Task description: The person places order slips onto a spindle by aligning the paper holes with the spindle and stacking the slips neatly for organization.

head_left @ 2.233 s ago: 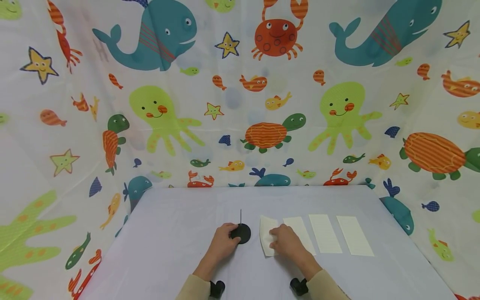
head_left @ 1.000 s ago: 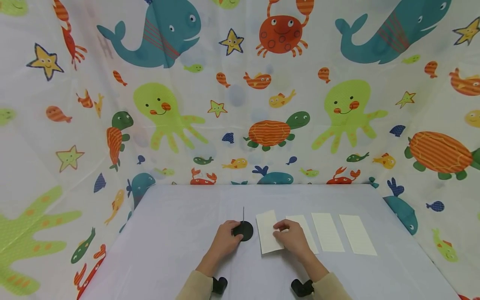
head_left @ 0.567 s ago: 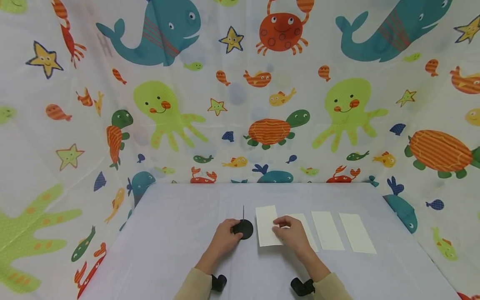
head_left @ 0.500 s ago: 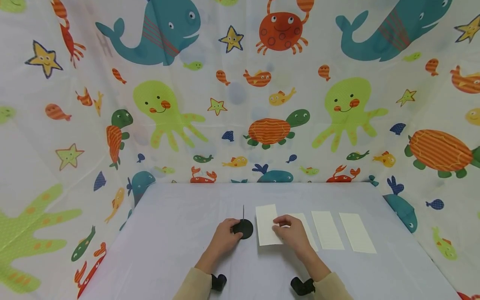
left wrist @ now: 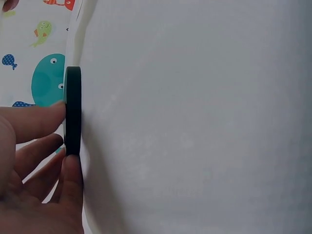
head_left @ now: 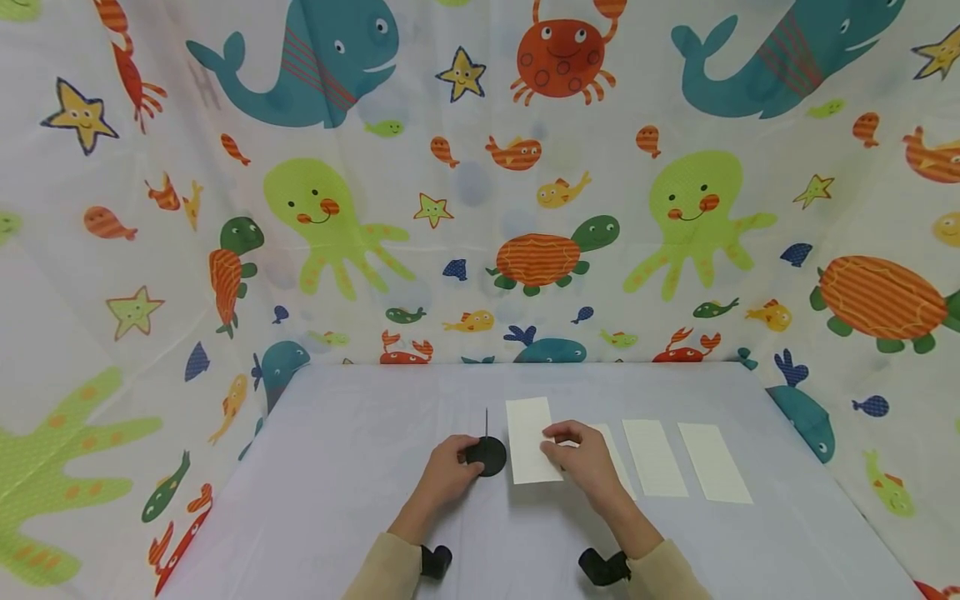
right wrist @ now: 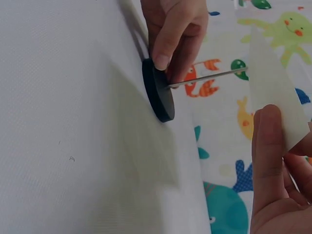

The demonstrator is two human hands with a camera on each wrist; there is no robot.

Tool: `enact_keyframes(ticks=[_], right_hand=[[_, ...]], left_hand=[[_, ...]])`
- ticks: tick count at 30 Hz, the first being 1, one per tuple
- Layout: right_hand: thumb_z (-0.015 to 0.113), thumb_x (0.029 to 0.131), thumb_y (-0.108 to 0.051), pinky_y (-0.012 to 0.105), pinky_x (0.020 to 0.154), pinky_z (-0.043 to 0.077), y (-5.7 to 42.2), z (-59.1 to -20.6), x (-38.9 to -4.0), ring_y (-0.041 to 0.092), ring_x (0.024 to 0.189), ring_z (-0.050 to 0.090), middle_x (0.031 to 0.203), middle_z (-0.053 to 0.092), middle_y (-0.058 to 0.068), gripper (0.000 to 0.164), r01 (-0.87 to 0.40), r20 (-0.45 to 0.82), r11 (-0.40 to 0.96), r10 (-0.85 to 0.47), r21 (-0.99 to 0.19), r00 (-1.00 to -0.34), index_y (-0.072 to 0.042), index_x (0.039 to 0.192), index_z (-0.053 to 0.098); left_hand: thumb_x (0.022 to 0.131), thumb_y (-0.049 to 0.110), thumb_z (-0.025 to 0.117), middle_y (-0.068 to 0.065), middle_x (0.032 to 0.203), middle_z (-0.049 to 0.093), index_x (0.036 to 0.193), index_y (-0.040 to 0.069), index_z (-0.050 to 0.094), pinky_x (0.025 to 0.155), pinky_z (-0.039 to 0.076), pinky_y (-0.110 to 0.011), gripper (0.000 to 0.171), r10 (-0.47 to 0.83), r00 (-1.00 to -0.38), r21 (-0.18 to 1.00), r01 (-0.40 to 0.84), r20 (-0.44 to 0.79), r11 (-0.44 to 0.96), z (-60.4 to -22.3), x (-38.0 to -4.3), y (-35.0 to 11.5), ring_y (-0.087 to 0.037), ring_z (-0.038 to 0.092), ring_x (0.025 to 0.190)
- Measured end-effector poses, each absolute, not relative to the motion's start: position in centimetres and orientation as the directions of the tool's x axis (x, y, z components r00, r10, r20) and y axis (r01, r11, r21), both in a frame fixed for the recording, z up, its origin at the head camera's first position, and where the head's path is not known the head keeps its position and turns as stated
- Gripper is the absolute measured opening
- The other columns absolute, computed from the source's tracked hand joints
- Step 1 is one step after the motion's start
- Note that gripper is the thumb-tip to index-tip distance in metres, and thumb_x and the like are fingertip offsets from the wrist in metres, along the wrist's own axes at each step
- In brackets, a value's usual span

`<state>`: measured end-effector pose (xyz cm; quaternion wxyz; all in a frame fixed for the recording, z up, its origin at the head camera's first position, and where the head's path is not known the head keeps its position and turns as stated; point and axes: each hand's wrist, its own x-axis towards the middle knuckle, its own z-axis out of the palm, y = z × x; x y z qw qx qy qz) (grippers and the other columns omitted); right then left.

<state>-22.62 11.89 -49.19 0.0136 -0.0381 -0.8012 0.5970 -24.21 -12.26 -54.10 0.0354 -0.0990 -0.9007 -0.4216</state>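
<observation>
A receipt spike, a round black base with a thin metal spike rising from it, stands on the white tabletop. My left hand grips the base's left edge between thumb and fingers. In the left wrist view the base shows edge-on beside the fingers. Just right of the spike, my right hand pinches a pale cream slip of paper by its right edge, raised above the table with its shadow below. The right wrist view has this slip close by the spike's tip.
Several more cream slips lie in a row to the right: one partly hidden behind my right hand, then another and the rightmost. A curtain printed with sea animals hangs behind the white table.
My right hand has lifted the leftmost slip off the table, straightened it and brought it up and slightly left toward the spike. My left hand keeps its grip on the base.
</observation>
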Motion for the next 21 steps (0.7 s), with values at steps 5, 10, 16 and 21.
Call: enact_keyframes(ticks=[5, 10, 16, 21], right_hand=[[0.079, 0.087, -0.014, 0.031, 0.07, 0.05, 11.7, -48.7, -22.4, 0.026, 0.097, 0.055, 0.103, 0.064, 0.01, 0.019, 0.038, -0.018, 0.266, 0.076, -0.963, -0.997, -0.006, 0.104, 0.073], [0.077, 0.088, -0.014, 0.03, 0.071, 0.052, 11.4, -48.3, -22.3, 0.026, 0.098, 0.056, 0.104, 0.064, 0.009, 0.018, 0.029, -0.008, 0.257, 0.084, -0.966, -0.996, -0.007, 0.104, 0.073], [0.076, 0.089, -0.013, 0.03, 0.073, 0.053, 10.9, -47.6, -22.2, 0.027, 0.099, 0.055, 0.104, 0.064, 0.01, 0.017, 0.024, -0.001, 0.24, 0.093, -0.97, -0.996, -0.008, 0.104, 0.073], [0.077, 0.089, -0.013, 0.03, 0.074, 0.054, 10.6, -47.2, -22.2, 0.027, 0.098, 0.056, 0.105, 0.064, 0.009, 0.017, 0.02, 0.002, 0.238, 0.094, -0.971, -0.996, -0.009, 0.105, 0.073]], left_hand=[[0.085, 0.006, 0.075, -0.019, 0.118, 0.066, 0.122, -0.004, 0.067, 0.085, 0.051, -0.046, 0.039, 0.134, -0.982, 0.751, 0.185, 0.129, 0.634, -54.4, -24.3, -12.2, -0.028, 0.059, 0.096], [0.084, 0.005, 0.075, -0.017, 0.114, 0.067, 0.121, -0.004, 0.068, 0.083, 0.049, -0.042, 0.039, 0.122, -0.985, 0.757, 0.17, 0.12, 0.631, -54.3, -24.2, -12.1, -0.024, 0.057, 0.093], [0.082, 0.004, 0.076, -0.014, 0.107, 0.066, 0.119, -0.006, 0.068, 0.08, 0.047, -0.038, 0.039, 0.119, -0.984, 0.761, 0.179, 0.135, 0.623, -53.9, -24.2, -12.1, -0.022, 0.054, 0.089], [0.084, 0.003, 0.075, -0.012, 0.101, 0.064, 0.118, -0.007, 0.067, 0.077, 0.047, -0.037, 0.036, 0.119, -0.982, 0.753, 0.187, 0.145, 0.63, -53.6, -24.2, -12.0, -0.021, 0.053, 0.087]])
